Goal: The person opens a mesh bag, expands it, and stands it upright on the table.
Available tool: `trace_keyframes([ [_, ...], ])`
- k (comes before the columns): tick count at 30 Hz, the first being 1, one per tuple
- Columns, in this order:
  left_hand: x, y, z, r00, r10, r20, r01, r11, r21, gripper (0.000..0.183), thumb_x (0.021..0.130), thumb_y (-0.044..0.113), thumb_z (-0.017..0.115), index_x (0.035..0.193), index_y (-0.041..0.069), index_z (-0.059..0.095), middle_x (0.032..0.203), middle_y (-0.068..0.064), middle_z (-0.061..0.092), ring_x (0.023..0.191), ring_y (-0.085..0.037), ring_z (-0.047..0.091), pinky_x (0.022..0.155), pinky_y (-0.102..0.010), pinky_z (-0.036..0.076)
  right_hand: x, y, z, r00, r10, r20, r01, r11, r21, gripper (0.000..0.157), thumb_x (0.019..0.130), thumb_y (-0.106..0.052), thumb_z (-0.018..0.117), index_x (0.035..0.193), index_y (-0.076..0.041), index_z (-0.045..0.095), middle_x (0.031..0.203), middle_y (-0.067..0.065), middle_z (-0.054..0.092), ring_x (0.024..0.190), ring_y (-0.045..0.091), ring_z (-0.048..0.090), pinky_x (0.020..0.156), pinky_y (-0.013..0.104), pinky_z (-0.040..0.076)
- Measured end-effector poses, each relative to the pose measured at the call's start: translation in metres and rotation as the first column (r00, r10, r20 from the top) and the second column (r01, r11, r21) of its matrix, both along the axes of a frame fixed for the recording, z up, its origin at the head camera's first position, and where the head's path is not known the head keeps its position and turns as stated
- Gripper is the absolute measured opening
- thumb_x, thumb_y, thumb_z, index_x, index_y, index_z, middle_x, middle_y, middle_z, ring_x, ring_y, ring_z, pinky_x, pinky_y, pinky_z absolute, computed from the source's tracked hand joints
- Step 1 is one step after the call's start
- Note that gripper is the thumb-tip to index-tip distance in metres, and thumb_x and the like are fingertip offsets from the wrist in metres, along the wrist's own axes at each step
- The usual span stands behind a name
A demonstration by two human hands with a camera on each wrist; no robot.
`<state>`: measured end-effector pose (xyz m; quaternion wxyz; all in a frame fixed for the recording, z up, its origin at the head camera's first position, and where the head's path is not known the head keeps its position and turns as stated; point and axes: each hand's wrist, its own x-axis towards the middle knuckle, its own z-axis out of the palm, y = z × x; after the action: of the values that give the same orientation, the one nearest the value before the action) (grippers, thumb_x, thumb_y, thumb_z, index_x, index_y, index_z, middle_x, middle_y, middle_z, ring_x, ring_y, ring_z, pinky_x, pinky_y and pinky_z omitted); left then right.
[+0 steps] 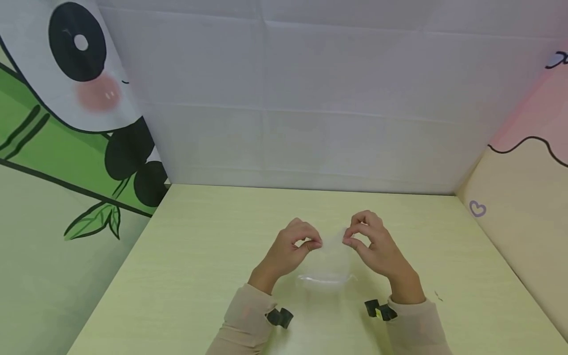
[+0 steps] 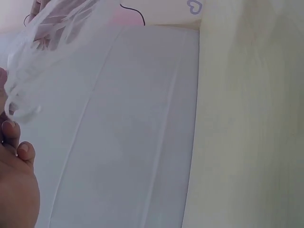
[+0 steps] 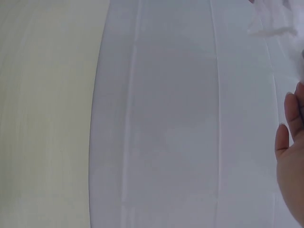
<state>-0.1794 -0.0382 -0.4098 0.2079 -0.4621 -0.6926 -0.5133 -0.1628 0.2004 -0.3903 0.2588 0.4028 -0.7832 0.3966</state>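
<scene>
Translucent plastic film [image 1: 330, 264] is just kinda dangling over the pale yellow tabletop [image 1: 199, 256], with the left hand [image 1: 290, 246] and right hand [image 1: 376, 246] each pinching its top edge between thumb and fingers.

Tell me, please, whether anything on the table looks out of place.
A thin dark squiggle on the pale tabletop, near the right sleeve, stands out against the plain surface; whether scrap or mark, I can't tell.

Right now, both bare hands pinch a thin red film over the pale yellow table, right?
Not red: the head view shows a whitish, see-through film. The bare left hand and right hand pinch it over the pale yellow table.
</scene>
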Motion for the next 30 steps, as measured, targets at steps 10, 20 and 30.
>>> trace_keyframes([
  [10, 0.004, 0.003, 0.004, 0.98, 0.15, -0.128, -0.172, 0.966, -0.191, 0.008, 0.089, 0.015, 0.073, 0.094, 0.009, 0.073, 0.087, 0.006, 0.069, 0.081, -0.013, 0.051, 0.074, -0.024, 0.043, 0.0, -0.007, 0.001, 0.989, -0.021, -0.145, 0.028, 0.998, 0.048, 0.036, 0.101, -0.035, 0.051, 0.082, -0.008, 0.065, 0.093, 0.004, 0.05, 0.085, 0.022, 0.043, 0.074, 0.034, 0.032],
  [20, 0.008, 0.007, 0.009, 0.995, 0.091, -0.035, -0.095, 0.985, -0.147, 0.011, 0.084, 0.002, 0.075, 0.089, 0.009, 0.069, 0.087, 0.004, 0.068, 0.078, -0.012, 0.05, 0.067, -0.023, 0.044, 0.003, -0.003, -0.002, 0.987, 0.094, 0.134, -0.087, 0.995, -0.057, 0.026, 0.095, -0.011, 0.065, 0.118, 0.0, 0.059, 0.109, 0.008, 0.06, 0.101, 0.02, 0.053, 0.091, 0.027, 0.041],
  [30, 0.007, 0.008, 0.003, 0.994, 0.107, 0.033, -0.103, 0.988, -0.112, 0.011, 0.087, 0.0, 0.072, 0.091, 0.009, 0.066, 0.085, 0.003, 0.063, 0.074, -0.01, 0.048, 0.063, -0.024, 0.043, 0.001, 0.0, -0.004, 0.978, 0.157, 0.14, -0.145, 0.985, -0.088, 0.017, 0.098, -0.004, 0.055, 0.113, 0.0, 0.063, 0.112, 0.009, 0.06, 0.102, 0.023, 0.055, 0.092, 0.027, 0.042],
])
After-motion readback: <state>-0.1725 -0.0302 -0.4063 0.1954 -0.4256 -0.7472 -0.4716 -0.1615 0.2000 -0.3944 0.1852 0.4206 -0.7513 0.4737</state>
